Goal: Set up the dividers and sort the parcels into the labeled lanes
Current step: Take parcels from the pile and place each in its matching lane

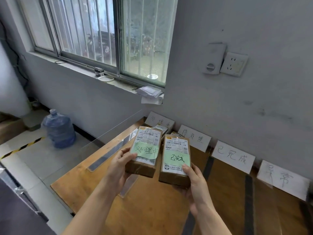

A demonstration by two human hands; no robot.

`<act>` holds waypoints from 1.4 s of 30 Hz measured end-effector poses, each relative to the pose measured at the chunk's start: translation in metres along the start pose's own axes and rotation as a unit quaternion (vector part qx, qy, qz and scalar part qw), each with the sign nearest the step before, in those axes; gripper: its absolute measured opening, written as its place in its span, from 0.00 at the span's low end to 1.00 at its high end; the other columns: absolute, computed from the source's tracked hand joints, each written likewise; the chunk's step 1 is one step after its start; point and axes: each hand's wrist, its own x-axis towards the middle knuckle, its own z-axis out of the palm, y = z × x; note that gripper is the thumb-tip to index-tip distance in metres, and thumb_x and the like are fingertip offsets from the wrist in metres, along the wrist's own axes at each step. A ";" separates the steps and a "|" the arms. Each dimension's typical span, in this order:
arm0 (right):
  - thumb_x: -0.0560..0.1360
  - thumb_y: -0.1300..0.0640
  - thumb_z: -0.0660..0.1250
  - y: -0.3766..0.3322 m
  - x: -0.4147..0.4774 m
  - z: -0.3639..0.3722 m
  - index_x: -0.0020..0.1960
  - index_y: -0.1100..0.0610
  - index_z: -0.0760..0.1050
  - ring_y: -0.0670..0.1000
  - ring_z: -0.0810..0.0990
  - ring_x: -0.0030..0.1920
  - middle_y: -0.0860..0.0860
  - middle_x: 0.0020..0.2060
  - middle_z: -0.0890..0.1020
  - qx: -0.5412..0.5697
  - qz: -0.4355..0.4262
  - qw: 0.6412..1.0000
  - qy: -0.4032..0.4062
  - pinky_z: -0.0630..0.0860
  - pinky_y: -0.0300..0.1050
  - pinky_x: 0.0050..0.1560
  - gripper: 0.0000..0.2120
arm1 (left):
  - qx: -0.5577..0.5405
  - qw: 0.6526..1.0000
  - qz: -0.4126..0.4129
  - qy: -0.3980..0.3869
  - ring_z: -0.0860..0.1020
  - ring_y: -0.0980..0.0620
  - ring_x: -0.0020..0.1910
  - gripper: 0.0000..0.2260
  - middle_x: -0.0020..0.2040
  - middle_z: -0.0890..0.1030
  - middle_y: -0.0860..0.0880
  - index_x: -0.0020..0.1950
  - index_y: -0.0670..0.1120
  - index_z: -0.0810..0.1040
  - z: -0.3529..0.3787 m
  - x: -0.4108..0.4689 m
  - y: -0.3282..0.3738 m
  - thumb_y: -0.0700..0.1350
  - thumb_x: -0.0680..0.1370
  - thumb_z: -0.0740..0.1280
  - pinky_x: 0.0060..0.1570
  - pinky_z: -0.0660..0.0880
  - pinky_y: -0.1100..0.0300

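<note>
**Two noted parcels held up over the sorting table**

The left hand grips the near end of the left parcel, with its thumb on top by the green note. The right hand grasps the right parcel the same way, thumb at the edge of a second green note. Both brown parcels are held side by side above the wooden table.

At 9 o'clock from the hands, clear strips lie flat on the tabletop. At 12 o'clock, more parcels sit close to the wall. Four handwritten paper signs lean along the wall from 12 to 3 o'clock. Black tape lines cross the wood at 3 o'clock.

On the grey wall a socket sits at 1 o'clock. A barred window fills 11 o'clock, with a wrapped packet on its sill. At 10 o'clock a blue water jug stands on the tiled floor, near yellow-black floor tape.
</note>
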 end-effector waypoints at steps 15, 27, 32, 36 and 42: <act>0.68 0.50 0.73 0.006 0.084 0.054 0.72 0.51 0.67 0.58 0.83 0.54 0.56 0.50 0.86 0.023 0.029 0.994 0.100 0.81 0.54 0.44 0.34 | 0.036 0.986 -0.062 0.154 0.79 0.40 0.56 0.15 0.54 0.80 0.38 0.63 0.42 0.73 -0.055 0.212 0.022 0.42 0.78 0.69 0.49 0.80 0.43; 0.66 0.51 0.72 0.017 0.135 0.095 0.68 0.50 0.70 0.58 0.84 0.52 0.55 0.47 0.87 0.029 0.036 0.989 0.140 0.80 0.57 0.50 0.31 | 0.074 0.975 -0.099 0.184 0.81 0.43 0.50 0.10 0.55 0.81 0.40 0.59 0.42 0.74 -0.073 0.324 -0.006 0.42 0.79 0.68 0.50 0.80 0.47; 0.66 0.52 0.72 0.017 0.147 0.096 0.68 0.51 0.70 0.58 0.84 0.50 0.55 0.46 0.87 0.032 0.043 0.984 0.170 0.80 0.56 0.47 0.31 | 0.135 0.968 -0.093 0.189 0.81 0.46 0.53 0.12 0.58 0.81 0.42 0.63 0.44 0.75 -0.074 0.356 -0.021 0.47 0.81 0.65 0.52 0.79 0.50; 0.66 0.53 0.72 0.018 0.152 0.097 0.69 0.52 0.70 0.57 0.86 0.48 0.56 0.48 0.87 0.038 0.054 0.981 0.181 0.80 0.59 0.53 0.32 | 0.292 0.942 -0.063 0.155 0.77 0.48 0.57 0.18 0.65 0.76 0.42 0.70 0.43 0.71 -0.071 0.369 -0.028 0.49 0.83 0.62 0.50 0.74 0.56; 0.67 0.56 0.70 0.012 0.156 0.102 0.68 0.54 0.70 0.53 0.87 0.39 0.58 0.45 0.87 0.052 0.060 0.983 0.167 0.82 0.45 0.31 0.29 | 0.538 0.839 -0.005 0.084 0.72 0.43 0.64 0.20 0.69 0.68 0.40 0.76 0.46 0.64 -0.076 0.373 -0.039 0.48 0.83 0.59 0.63 0.71 0.47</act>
